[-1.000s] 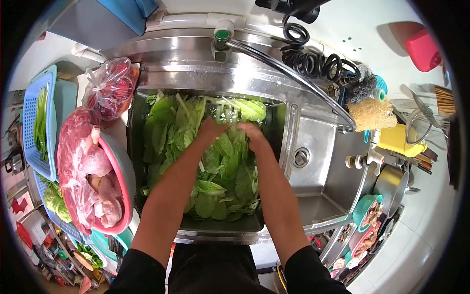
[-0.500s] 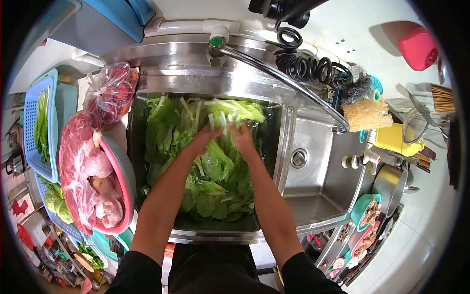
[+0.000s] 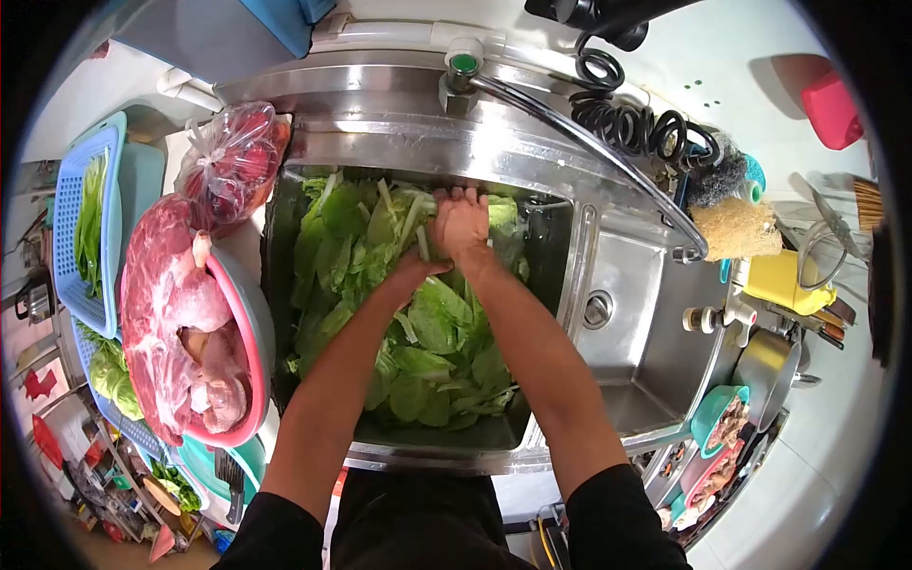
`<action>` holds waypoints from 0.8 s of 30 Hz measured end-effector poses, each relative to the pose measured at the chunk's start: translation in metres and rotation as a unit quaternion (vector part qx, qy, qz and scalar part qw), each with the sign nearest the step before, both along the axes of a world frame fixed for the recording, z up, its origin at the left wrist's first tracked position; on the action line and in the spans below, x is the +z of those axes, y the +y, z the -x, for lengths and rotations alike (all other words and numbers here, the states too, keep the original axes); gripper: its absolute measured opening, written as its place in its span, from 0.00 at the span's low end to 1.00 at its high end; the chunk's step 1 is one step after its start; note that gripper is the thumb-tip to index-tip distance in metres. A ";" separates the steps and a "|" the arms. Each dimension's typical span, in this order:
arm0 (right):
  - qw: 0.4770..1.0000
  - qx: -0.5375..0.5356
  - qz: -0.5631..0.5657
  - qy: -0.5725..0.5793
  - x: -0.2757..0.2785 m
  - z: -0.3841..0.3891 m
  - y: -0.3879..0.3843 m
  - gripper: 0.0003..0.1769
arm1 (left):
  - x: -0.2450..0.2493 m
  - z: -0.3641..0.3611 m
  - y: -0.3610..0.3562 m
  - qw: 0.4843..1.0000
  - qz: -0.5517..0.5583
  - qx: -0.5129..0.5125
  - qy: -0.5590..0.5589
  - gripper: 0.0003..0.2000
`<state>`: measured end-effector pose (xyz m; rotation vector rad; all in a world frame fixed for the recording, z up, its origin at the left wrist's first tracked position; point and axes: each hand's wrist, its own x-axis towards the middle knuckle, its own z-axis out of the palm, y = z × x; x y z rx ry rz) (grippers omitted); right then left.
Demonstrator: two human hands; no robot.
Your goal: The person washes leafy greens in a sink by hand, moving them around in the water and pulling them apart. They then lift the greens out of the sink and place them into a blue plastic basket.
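Note:
Leafy greens (image 3: 432, 323) with pale stalks fill the water in the large left basin (image 3: 456, 437) of a steel sink. Near the basin's far side, my right hand (image 3: 463, 223) lies over a bunch of them, its fingers curled down around the pale stalks. My left hand (image 3: 418, 270) is just below and to the left, closed against the same bunch, its fingertips partly hidden by leaves. The two hands nearly touch.
Raw meat (image 3: 176, 313) is piled in a pink-rimmed basin at the left, beside a knotted plastic bag (image 3: 233, 161). The faucet spout (image 3: 589, 142) reaches over the right basin (image 3: 608, 285). A knife (image 3: 231, 484) lies at lower left.
My right hand has gone from upright fingers among the stalks to lying over them. My left hand has moved slightly nearer my body. The whole view has shifted a little.

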<state>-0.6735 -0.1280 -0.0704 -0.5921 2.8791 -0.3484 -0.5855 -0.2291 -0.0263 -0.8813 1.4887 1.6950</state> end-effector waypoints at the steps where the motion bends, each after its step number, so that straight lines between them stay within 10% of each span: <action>1: 0.999 0.010 0.003 -0.041 0.008 0.004 0.001 0.18 | 0.003 -0.001 0.001 1.000 0.001 0.009 -0.013 0.44; 11: 0.989 -0.087 0.120 -0.007 0.155 -0.018 0.084 0.14 | -0.017 -0.006 -0.011 0.996 -0.047 0.069 0.035 0.53; 17: 0.969 -0.185 0.103 -0.128 0.059 -0.059 0.109 0.30 | -0.064 0.012 0.016 0.986 0.103 0.090 0.090 0.61; 18: 0.961 -0.202 0.141 -0.128 0.027 -0.058 0.110 0.47 | -0.066 0.013 0.020 0.985 0.121 0.072 0.096 0.62; 20: 0.839 -0.318 0.294 -0.328 0.076 -0.045 0.080 0.63 | -0.012 0.020 0.018 0.995 0.052 0.064 0.047 0.59; 24: 0.896 -0.191 0.241 -0.321 -0.003 -0.050 0.072 0.67 | -0.013 0.012 0.006 0.981 -0.105 0.154 -0.047 0.48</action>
